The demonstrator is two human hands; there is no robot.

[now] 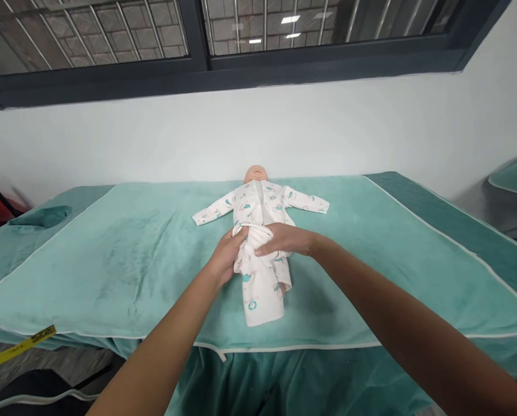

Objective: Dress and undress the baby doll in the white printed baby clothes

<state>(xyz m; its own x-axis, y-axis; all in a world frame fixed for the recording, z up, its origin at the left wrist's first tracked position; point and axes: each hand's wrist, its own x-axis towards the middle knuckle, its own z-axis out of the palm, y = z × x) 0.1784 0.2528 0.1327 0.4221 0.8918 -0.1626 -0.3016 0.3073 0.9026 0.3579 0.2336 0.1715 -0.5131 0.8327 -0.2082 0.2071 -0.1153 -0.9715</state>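
A baby doll (256, 174) lies on its back on a teal blanket (111, 260), dressed in a white top (258, 203) printed with small teal figures, sleeves spread to both sides. White printed pants (262, 289) cover its legs and stretch toward me. My left hand (227, 257) grips the bunched waistband at the doll's left hip. My right hand (286, 240) lies over the waistband at the belly, fingers pressed on the cloth, thumb tucked under.
The blanket has a white border and covers a teal-draped table against a white wall below a dark-framed window. A folded teal cloth (41, 216) sits at the far left. A yellow tape (18, 348) hangs at the lower left.
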